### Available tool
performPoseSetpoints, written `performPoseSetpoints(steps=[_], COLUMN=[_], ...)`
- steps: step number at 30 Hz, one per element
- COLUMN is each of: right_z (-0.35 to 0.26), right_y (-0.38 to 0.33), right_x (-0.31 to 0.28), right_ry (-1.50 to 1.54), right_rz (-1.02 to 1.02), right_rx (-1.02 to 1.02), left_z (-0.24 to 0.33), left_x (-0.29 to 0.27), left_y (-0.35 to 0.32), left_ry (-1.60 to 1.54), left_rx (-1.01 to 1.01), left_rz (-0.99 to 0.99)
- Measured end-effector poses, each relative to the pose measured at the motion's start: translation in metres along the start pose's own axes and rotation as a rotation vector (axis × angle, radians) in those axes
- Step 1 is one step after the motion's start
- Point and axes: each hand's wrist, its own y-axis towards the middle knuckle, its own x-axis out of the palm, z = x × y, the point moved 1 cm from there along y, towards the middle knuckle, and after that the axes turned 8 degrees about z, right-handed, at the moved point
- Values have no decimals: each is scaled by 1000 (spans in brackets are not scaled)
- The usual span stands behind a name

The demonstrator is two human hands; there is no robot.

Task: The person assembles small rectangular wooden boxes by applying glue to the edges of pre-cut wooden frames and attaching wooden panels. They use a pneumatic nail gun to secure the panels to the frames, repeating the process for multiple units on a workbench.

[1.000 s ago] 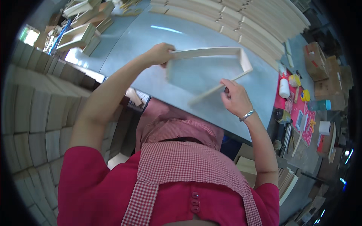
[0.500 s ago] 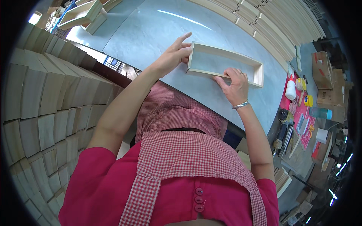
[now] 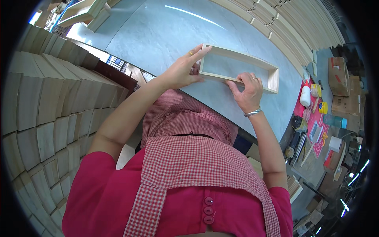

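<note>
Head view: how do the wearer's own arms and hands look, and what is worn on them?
Short, plain crimson sleeves leave both forearms bare. The left hand and right hand are ungloved, each with a ring on one finger. A silver-coloured bangle circles the right wrist.

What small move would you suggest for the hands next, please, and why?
I would probably press the left end of the wooden frame gently inward with the left hand, since that hand sits at this end while the right hand holds the near side, which should steady it.
</note>
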Motion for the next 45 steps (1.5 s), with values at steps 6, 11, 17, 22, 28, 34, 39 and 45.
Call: performPoseSetpoints(steps=[6,11,17,22,28,34,39,45], right_z=[-17,-78,-79,-78,-69,-62,-67,-67], right_y=[7,28,22,19,10,12,10,18], right_x=[4,35,63,59,38,27,22,32], right_ry=[-2,30,-35,-4,115,229,341,357], right_rz=[57,272,297,237,46,3,49,101], right_rx=[-50,27,68,69,-133,-200,-183,-183], left_z=[-1,-4,-3,-10,-5,-5,1,0], left_x=[3,2,5,10,10,10,7,8], left_y=[-1,-2,-3,0,-1,-2,-2,-2], left_ry=[23,47,-80,16,-4,32,9,32], left_rx=[35,60,45,127,118,120,72,91], left_rz=[24,37,104,141,133,131,107,107])
